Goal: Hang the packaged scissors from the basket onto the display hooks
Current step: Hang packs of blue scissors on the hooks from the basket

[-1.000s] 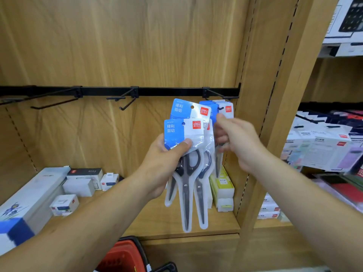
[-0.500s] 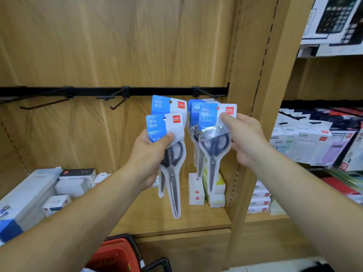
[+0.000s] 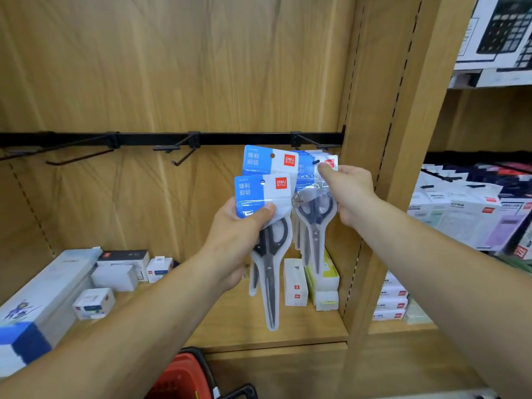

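Threading one scissors pack (image 3: 315, 210) onto the rightmost hook (image 3: 316, 162), hole over the tip, card pinched between thumb and fingers of the right hand (image 3: 349, 194). Gripping two spare packs (image 3: 259, 191) in the left hand (image 3: 233, 243), thumb across the front. Next, likely: sliding it back, then releasing.

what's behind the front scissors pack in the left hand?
A second pack with the same blue-white header sticks up behind the front pack that the left hand grips. Its scissors are mostly covered by the front pack and the hand. Whether more packs sit behind cannot be told.
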